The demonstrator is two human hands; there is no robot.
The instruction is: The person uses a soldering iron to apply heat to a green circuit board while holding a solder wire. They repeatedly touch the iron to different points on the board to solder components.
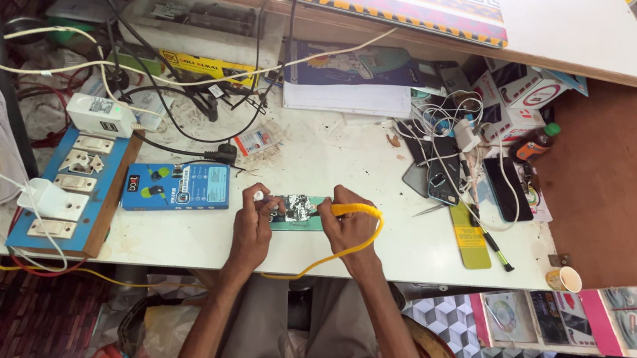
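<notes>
Your right hand (349,225) grips the yellow soldering iron (347,210) pen-style, tip down on the foil-wrapped board (296,209) near the bench's front edge. Your left hand (253,223) pinches a thin tool, prob. tweezers, steadying the board's left end.

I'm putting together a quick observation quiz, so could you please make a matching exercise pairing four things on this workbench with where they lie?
Things:
1. yellow soldering iron
2. blue box
3. paper cup
4. switch board

Places:
A. far left of the table
B. in the right hand
C. table's right front corner
D. just left of the left hand

Pairs: 1-B, 2-D, 3-C, 4-A
</notes>
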